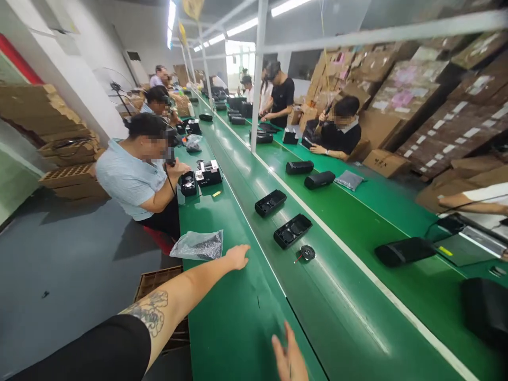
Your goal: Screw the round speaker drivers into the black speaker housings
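My left hand (pixel 237 257) reaches out over the green bench, close to the belt edge. Its fingers are loosely bent and a little apart, with nothing visible in them. Beside its wrist lies a clear plastic bag (pixel 198 244) with dark contents. At the bottom of the view my right hand (pixel 290 355) is open, slightly blurred, fingers spread and holding nothing. Across the edge, on the green conveyor belt, sit two black speaker housings, a nearer one (pixel 292 230) and a farther one (pixel 270 202). Next to the nearer housing rests a round speaker driver (pixel 307 253) with a red wire.
A co-worker in a light blue shirt (pixel 133 172) works at the left beside black speaker units (pixel 189 183). Black speakers (pixel 319 180) stand along the far side, near a grey bag (pixel 349 180). A white post (pixel 259 79) rises from the line. Cartons (pixel 448 116) are stacked at right.
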The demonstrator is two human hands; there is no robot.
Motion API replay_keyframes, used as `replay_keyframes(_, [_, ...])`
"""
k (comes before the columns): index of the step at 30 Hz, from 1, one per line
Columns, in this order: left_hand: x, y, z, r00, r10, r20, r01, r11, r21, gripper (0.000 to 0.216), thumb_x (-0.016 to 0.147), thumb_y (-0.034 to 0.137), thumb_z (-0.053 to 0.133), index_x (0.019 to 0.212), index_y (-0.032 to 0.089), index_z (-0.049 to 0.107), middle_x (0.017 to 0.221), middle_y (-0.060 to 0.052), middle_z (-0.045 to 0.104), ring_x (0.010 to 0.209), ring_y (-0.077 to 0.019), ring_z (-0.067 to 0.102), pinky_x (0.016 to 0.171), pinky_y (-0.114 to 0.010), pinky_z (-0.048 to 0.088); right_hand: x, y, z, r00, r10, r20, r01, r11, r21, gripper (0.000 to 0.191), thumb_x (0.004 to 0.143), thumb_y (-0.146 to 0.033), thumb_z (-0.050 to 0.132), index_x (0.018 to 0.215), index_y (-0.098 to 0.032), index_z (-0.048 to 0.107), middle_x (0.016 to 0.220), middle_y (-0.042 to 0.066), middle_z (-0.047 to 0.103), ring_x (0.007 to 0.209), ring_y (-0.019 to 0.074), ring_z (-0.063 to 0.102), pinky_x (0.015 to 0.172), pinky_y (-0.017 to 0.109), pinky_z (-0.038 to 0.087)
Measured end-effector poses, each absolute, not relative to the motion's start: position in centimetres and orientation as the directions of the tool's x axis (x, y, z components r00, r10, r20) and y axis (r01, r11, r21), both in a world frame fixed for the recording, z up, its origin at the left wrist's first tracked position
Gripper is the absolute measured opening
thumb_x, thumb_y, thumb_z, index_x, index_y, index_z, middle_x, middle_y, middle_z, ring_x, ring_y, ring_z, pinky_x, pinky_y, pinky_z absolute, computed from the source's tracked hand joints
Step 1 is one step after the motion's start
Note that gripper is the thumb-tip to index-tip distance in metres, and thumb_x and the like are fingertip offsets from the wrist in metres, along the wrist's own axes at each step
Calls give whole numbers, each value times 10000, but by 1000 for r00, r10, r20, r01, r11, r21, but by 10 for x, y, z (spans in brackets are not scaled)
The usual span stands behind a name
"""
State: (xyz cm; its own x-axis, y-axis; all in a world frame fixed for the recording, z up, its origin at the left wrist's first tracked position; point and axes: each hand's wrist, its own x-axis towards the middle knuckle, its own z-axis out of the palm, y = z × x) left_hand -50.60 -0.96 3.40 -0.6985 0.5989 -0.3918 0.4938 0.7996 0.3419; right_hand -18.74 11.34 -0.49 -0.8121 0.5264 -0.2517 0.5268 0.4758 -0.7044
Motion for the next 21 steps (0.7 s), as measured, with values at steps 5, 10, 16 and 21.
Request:
replay_keyframes(5, [-595,48,36,-741,595,-309,515,800,307,454,1021,408,690,1416,205,597,1468,-120,593,1271,-292,633,1057,-536,565,-310,182,-21,-730,637,-246,619,466,-632,513,1052,-451,638,1475,-173,556,1426,155,616,1308,321,615,1104,566,535])
replay_keyframes(10, [-652,111,39,-780,587,-217,542,807,235,475,1018,409,693,1436,213,585,1505,-123,565,1306,-305,611,1077,-553,550,-402,231,-35,-674,677,-296,703,463,-540,503,1049,-452,645,1467,-184,562,1377,141,641,1201,298,667,1040,546,575])
replay_keyframes(16, [-680,146,25,-736,651,-188,634,759,148,472,1009,408,703,1428,217,598,1557,-122,530,1393,-333,548,1153,-609,474,-425,244,-60,-650,662,-374,745,457,-486,420,1047,-399,663,1402,-185,598,1253,109,672,1026,238,699,895,449,636])
replay_keyframes(21, [-684,143,20,-663,730,-167,713,684,155,413,1019,400,693,1384,220,626,1503,-116,579,1339,-309,590,1118,-576,513,-420,244,-57,-628,665,-404,759,410,-505,335,1050,-373,663,1331,-190,641,1241,101,676,1029,227,695,894,425,635])
